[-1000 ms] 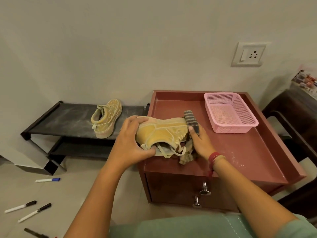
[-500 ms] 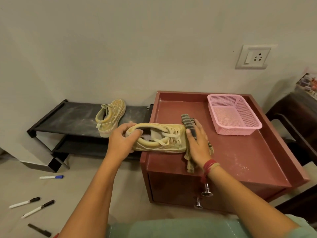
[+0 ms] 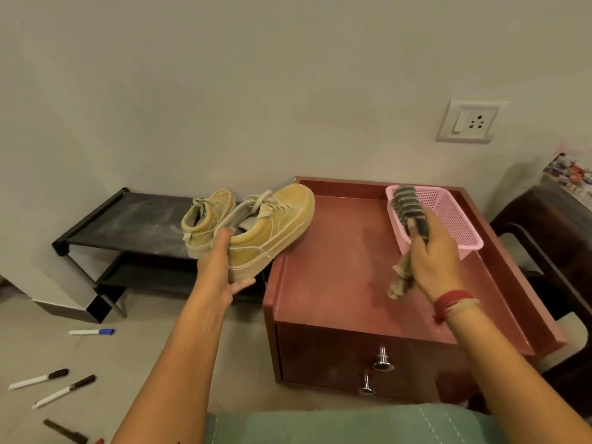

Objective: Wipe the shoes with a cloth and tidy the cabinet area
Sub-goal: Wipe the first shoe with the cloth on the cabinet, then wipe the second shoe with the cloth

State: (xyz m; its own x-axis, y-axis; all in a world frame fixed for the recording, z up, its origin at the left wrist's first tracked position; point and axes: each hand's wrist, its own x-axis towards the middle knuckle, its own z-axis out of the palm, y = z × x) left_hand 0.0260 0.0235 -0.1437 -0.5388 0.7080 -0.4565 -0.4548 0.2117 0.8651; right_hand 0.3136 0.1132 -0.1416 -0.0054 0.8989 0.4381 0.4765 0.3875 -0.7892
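Head view: the left hand [image 3: 221,270] grips a tan shoe [image 3: 272,229] at its heel end, with the fingers over the collar and the thumb beneath the sole. It holds the shoe in the air at the left edge of the red-brown cabinet [image 3: 336,283], sole down, with the toe reaching over the cabinet's back left corner. The right hand [image 3: 432,261] is raised above the right half of the cabinet top, fingers curled round a dark striped cloth [image 3: 408,208]. The cloth's striped end stands up out of the fist and a pale frayed end hangs below it, close to the cabinet top; whether it touches cannot be told. A pink basket [image 3: 455,219] sits on the cabinet's back right part, partly behind the cloth. A second tan shoe [image 3: 205,222] stands on the top shelf of a black shoe rack [image 3: 128,225] left of the cabinet. Several markers [image 3: 91,332] lie on the floor well to the left of the cabinet. Two metal knobs [image 3: 382,360] stick out of the cabinet's front.
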